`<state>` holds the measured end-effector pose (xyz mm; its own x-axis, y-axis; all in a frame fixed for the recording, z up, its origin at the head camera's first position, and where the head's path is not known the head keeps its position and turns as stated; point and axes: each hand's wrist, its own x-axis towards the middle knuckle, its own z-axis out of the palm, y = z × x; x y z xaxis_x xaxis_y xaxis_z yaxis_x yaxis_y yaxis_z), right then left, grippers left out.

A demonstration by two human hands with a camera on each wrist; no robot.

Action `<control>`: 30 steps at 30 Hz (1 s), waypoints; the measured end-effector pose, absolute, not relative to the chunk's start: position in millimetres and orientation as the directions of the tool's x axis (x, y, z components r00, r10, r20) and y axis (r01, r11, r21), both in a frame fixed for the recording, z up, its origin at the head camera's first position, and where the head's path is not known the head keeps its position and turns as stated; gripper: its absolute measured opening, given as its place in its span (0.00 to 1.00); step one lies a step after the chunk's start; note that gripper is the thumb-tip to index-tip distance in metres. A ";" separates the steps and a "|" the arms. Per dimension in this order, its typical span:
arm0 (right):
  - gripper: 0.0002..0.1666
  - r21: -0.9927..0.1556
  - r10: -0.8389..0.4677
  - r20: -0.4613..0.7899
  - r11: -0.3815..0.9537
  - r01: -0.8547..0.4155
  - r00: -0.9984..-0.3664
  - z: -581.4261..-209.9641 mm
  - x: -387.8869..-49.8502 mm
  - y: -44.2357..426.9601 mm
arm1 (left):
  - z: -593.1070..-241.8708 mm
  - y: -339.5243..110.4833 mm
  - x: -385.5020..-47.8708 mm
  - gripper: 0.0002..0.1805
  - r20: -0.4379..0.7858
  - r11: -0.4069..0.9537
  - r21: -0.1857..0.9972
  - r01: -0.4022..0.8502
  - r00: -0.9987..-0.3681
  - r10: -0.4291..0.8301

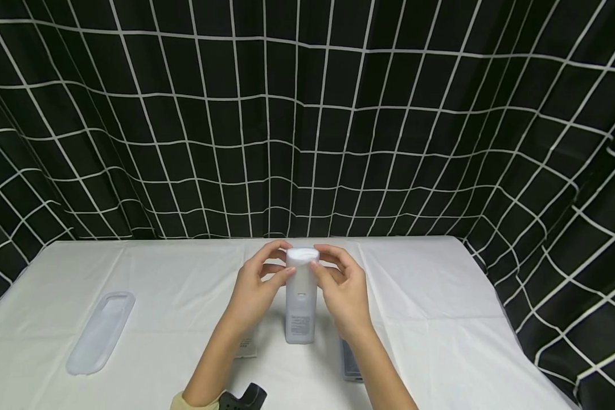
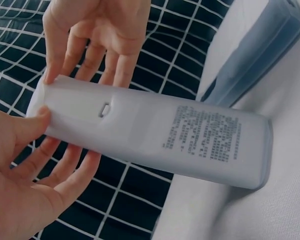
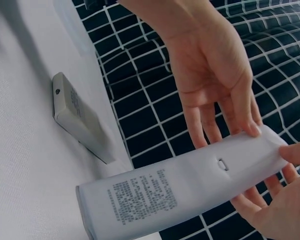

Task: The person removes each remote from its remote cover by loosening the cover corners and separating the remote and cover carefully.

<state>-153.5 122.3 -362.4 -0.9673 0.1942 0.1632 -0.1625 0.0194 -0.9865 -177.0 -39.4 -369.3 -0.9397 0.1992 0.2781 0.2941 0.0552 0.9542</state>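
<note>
A white remote control (image 1: 300,307) in a cloudy translucent sleeve stands on its lower end on the table, its back facing me. The battery-cover latch and a block of printed text show through the sleeve. My left hand (image 1: 256,285) pinches the top left edge, thumb in front and fingers at the side and behind. On the other side, my right hand (image 1: 345,290) pinches the top right edge the same way. Both thumbs press the sleeve (image 2: 70,95) near the upper end. Whether the sleeve fully covers that end, I cannot tell.
A loose translucent sleeve (image 1: 99,336) lies at the left. Partly behind my left forearm lies a pale remote (image 3: 82,117), printed side up. A dark blue-grey sleeved item (image 2: 260,50) lies by my right forearm. A black gridded curtain (image 1: 297,125) hangs behind the white-covered table (image 1: 425,341).
</note>
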 end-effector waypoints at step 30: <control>0.12 -0.983 0.411 0.175 0.023 -0.181 -0.895 -361.8 -149.0 111.8 | -368.3 -35.0 -171.9 0.16 0.316 0.099 0.934 0.345 -0.921 0.229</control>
